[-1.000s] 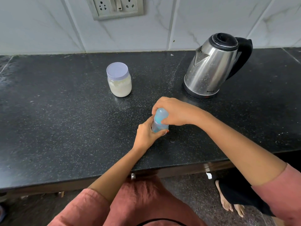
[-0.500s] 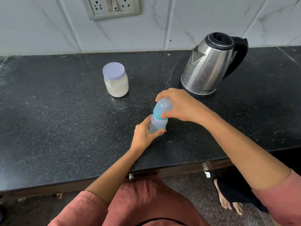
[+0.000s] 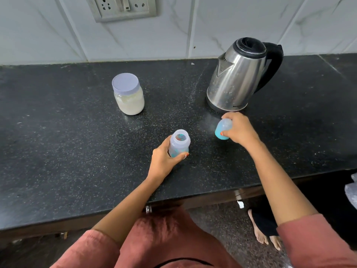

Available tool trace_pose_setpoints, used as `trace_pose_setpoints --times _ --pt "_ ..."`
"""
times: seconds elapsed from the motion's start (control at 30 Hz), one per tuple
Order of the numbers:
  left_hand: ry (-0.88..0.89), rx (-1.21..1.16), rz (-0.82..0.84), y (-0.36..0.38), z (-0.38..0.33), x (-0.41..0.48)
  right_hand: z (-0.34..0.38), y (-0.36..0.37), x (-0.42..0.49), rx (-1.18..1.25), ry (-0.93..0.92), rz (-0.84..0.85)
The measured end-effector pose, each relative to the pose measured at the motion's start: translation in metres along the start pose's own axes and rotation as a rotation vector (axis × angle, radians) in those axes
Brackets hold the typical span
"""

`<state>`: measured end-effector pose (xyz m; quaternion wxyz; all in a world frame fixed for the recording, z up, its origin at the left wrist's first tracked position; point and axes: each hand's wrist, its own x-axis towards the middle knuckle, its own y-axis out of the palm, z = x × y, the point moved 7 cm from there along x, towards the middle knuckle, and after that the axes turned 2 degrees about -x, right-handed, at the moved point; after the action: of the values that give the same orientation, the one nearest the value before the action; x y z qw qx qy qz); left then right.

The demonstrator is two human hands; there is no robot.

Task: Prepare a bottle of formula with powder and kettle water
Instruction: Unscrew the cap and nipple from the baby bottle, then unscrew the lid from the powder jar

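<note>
A black speckled counter (image 3: pixel 58 151) runs under white marbled tiles and a socket plate (image 3: pixel 123 6). Near its front edge the bottle (image 3: pixel 178 144) stands upright with its mouth open. The left hand (image 3: pixel 164 161) is curled round the bottle's lower half, hiding it. The right hand (image 3: pixel 239 130) grips the blue cap (image 3: pixel 223 130) just before the kettle (image 3: pixel 237 78); whether the cap touches the counter, I can't tell.

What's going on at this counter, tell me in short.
A person is starting a bottle of formula. The left hand grips the open bottle, which stands upright on the black counter and looks empty. The right hand holds the blue cap, already off, just in front of the steel kettle. The powder jar stands further back with its lid on, untouched.
</note>
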<state>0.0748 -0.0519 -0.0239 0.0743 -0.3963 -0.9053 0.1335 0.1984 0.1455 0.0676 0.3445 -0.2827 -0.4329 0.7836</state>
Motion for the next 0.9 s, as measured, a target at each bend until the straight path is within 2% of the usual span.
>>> trace_pose_setpoints --times 0.2,0.57,0.67,0.77,0.9 --pt "-0.002 0.005 -0.006 0.000 0.000 -0.001 -0.019 0.032 -0.001 -0.035 0.028 0.001" --pt "0.008 -0.036 -0.005 0.002 -0.002 -0.002 -0.019 0.035 -0.005 -0.030 0.036 0.004" --pt "0.009 -0.052 0.027 0.003 -0.003 -0.002 -0.004 0.023 -0.005 -0.024 -0.005 -0.068" --pt "0.009 -0.073 0.064 0.001 0.001 -0.002 0.026 0.012 -0.005 0.151 -0.097 -0.101" --pt "0.036 -0.109 -0.007 -0.026 0.001 0.000 0.079 0.011 0.004 0.344 -0.205 -0.008"
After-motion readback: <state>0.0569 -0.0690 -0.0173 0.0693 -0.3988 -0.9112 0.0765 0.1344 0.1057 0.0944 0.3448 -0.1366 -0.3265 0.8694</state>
